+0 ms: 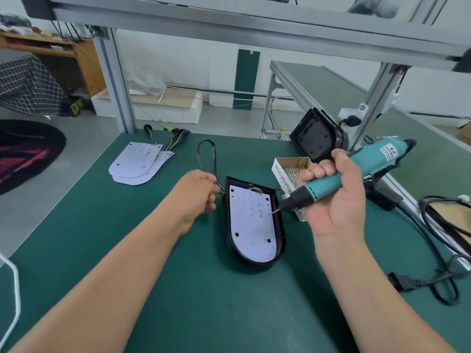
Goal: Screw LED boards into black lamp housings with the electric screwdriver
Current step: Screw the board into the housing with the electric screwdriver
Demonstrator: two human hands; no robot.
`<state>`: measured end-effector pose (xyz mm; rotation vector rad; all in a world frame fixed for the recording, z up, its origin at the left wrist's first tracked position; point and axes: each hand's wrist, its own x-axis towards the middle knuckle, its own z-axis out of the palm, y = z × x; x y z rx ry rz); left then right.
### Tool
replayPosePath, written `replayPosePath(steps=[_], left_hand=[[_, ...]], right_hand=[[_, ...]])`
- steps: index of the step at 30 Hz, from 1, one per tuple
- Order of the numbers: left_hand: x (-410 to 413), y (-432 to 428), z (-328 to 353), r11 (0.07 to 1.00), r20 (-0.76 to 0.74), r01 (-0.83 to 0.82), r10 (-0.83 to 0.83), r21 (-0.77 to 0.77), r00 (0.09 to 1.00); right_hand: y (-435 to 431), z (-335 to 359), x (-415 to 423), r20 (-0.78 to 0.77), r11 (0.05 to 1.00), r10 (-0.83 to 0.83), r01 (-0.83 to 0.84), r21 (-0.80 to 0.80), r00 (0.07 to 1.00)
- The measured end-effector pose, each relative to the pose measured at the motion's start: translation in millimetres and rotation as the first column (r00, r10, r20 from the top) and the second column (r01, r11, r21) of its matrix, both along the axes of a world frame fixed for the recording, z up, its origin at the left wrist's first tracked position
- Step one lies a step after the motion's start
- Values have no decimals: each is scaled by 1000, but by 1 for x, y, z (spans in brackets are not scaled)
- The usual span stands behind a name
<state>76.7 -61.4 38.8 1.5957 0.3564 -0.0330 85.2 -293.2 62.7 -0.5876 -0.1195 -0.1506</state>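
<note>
One black lamp housing (280, 238) with its LED board (251, 225) lies on the green tabletop (178, 289) under an aluminium frame (114, 80), its long axis pointing away from the person and its round end nearest, while the right hand (336, 200) grips the electric screwdriver (323, 187), bit pointing down-left at the board, and the left hand (198, 192) curls at the far-left corner, hold unclear.
</note>
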Motion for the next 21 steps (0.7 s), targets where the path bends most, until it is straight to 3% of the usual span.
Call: replayPosePath(steps=[2, 5, 7, 12, 17, 21], left_hand=[[-1, 5, 7, 916, 47, -69, 95, -396, 994], [-3, 8, 16, 771, 96, -12, 94, -637, 991], [-6, 7, 21, 758, 135, 62, 34, -650, 990], [-16, -3, 26, 846, 198, 211, -128, -490, 972], [-25, -10, 28, 801, 216, 324, -246, -503, 945], [-31, -15, 28, 814, 200, 399, -346, -421, 917]], right_hand=[[-2, 1, 2, -27, 999, -34, 35, 29, 999], [-2, 2, 3, -34, 998, -47, 49, 44, 998], [-1, 2, 2, -28, 998, -42, 43, 39, 999], [-2, 5, 1, -2, 998, -26, 26, 61, 1000], [-3, 7, -1, 3, 996, -25, 25, 88, 1000], [-5, 10, -3, 16, 993, -27, 25, 117, 1000]])
